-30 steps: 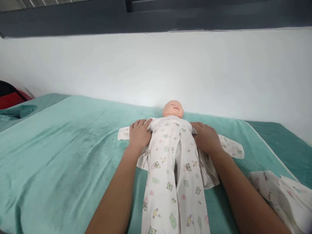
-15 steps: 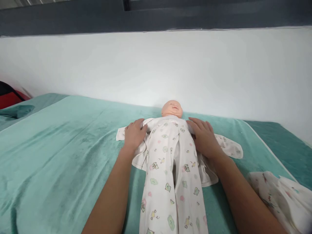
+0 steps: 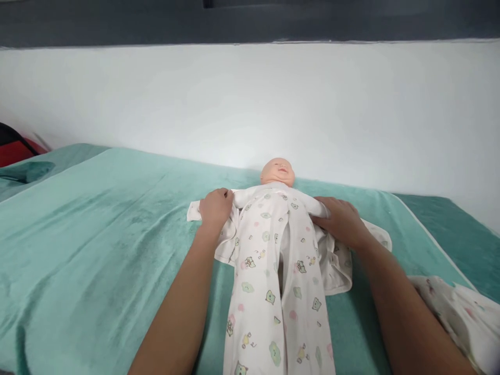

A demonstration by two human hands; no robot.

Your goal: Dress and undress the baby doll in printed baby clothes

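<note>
A baby doll point(image 3: 278, 173) lies on its back, its head towards the wall. White pants point(image 3: 269, 291) printed with green and pink figures cover its chest and run down towards me. A white printed baby shirt point(image 3: 338, 271) is spread beneath it, sleeves out to both sides. My left hand point(image 3: 216, 208) is closed at the end of the doll's arm on the left, beside the left sleeve point(image 3: 193, 211). On the other side, my right hand point(image 3: 340, 217) has its fingers round the white-covered arm point(image 3: 312, 204). The doll's own hands are hidden.
A green plush cover point(image 3: 117, 250) lies over the bed, with creases at the left. At the lower right is a crumpled white printed cloth point(image 3: 464, 317), partly behind my forearm. A white wall point(image 3: 250, 104) borders the far edge. Something red and black point(image 3: 15, 148) stands far left.
My right hand has moved outward to the right along the doll's arm, whose white covering now shows. My left hand's fingers have curled in at the other arm. The view shifted slightly.
</note>
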